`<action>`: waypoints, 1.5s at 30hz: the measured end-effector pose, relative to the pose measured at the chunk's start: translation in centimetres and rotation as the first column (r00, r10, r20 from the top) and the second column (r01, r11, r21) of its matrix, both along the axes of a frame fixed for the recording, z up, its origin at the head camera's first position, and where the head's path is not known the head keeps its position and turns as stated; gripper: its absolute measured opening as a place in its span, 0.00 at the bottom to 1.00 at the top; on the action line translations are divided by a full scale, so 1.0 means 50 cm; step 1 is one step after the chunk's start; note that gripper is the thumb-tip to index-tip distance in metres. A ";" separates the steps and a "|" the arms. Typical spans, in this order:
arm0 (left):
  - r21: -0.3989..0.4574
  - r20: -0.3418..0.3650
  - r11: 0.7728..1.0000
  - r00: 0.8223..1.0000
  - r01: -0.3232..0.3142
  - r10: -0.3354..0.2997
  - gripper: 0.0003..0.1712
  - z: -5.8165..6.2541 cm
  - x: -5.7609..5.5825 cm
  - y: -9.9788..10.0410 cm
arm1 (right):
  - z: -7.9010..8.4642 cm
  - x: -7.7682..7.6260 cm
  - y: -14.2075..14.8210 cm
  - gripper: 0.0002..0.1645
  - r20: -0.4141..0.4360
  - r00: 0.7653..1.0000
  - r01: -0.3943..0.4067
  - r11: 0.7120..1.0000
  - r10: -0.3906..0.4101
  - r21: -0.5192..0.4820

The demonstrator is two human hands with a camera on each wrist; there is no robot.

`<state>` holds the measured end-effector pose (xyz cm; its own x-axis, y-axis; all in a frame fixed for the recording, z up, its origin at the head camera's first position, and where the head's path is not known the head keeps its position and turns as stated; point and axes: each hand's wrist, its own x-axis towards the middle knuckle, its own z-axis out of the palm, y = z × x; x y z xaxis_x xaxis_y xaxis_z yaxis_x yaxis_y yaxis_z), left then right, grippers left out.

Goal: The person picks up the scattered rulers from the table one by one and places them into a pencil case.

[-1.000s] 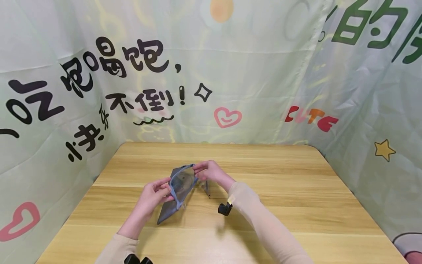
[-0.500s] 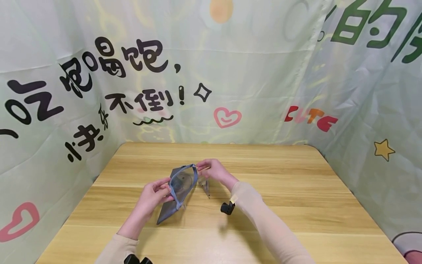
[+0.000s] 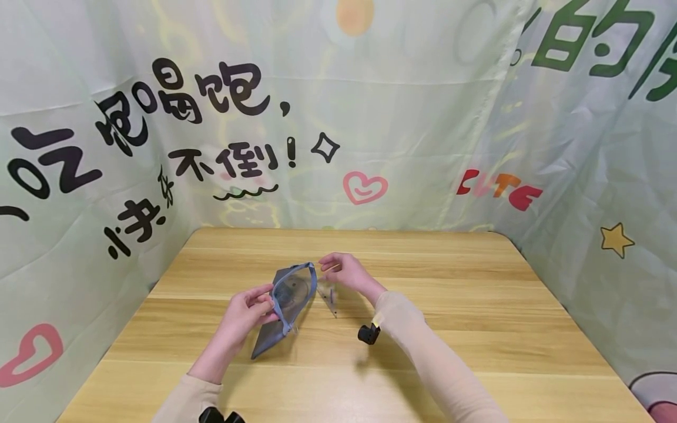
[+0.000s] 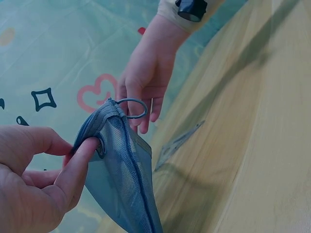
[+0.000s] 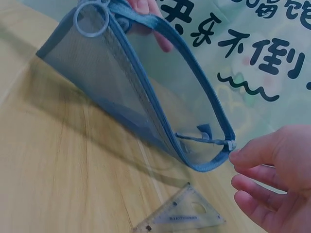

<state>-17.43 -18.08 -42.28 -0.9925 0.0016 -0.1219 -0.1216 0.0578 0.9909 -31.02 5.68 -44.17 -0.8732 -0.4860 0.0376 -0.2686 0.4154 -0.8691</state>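
Observation:
A blue mesh zipper pouch (image 3: 270, 339) stands tilted on the table with its mouth spread wide. My left hand (image 3: 245, 311) pinches the near side of its rim between thumb and fingers, by the zipper end, as the left wrist view shows. A loop ring (image 5: 91, 19) hangs at that end. Just right of the far end of the mouth is my right hand (image 3: 346, 273), fingers loosely bent and holding nothing. Below that hand, a clear triangular set square (image 5: 187, 213) lies flat on the table. Something dim and rounded shows inside the pouch.
The wooden table (image 3: 476, 352) extends to both sides and in front of the pouch. Printed fabric curtains (image 3: 412, 117) enclose its back and sides. A small black camera (image 3: 368, 333) sits on the right wrist.
My right hand has let go of the far rim of the pouch and moved slightly right, uncovering more of the set square. My left hand and the pouch stay in place.

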 end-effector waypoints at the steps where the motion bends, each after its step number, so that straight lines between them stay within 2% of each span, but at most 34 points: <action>1: 0.001 -0.001 1.000 1.000 0.001 0.000 0.30 0.000 0.000 0.000 | 0.000 0.000 0.001 0.25 0.000 1.000 0.000 1.000 0.000 0.002; 13: 0.004 0.007 1.000 1.000 -0.008 0.008 0.29 -0.003 -0.003 -0.001 | -0.018 -0.010 0.008 0.25 -0.047 0.999 0.017 0.999 -0.016 0.030; 18: 0.012 0.004 1.000 1.000 -0.001 0.001 0.30 -0.002 -0.001 -0.002 | -0.029 -0.011 0.010 0.26 -0.037 0.999 0.008 0.998 -0.006 0.055; 24: 0.010 0.002 1.000 1.000 0.001 -0.001 0.30 -0.002 -0.001 -0.002 | -0.046 -0.015 0.018 0.30 -0.042 0.997 -0.052 0.992 0.058 0.119; 29: 0.006 0.008 1.000 1.000 -0.006 0.006 0.30 -0.004 -0.002 -0.001 | -0.059 -0.018 0.025 0.32 -0.092 0.988 -0.105 0.975 0.125 0.196; 35: 0.011 -0.003 1.000 1.000 0.006 -0.006 0.30 -0.005 -0.003 -0.002 | -0.068 -0.022 0.030 0.32 -0.144 0.975 -0.133 0.965 0.168 0.228; 45: 0.010 0.004 1.000 1.000 -0.014 0.014 0.30 -0.003 -0.002 0.001 | -0.075 -0.033 0.043 0.35 -0.115 0.961 -0.201 0.920 0.252 0.337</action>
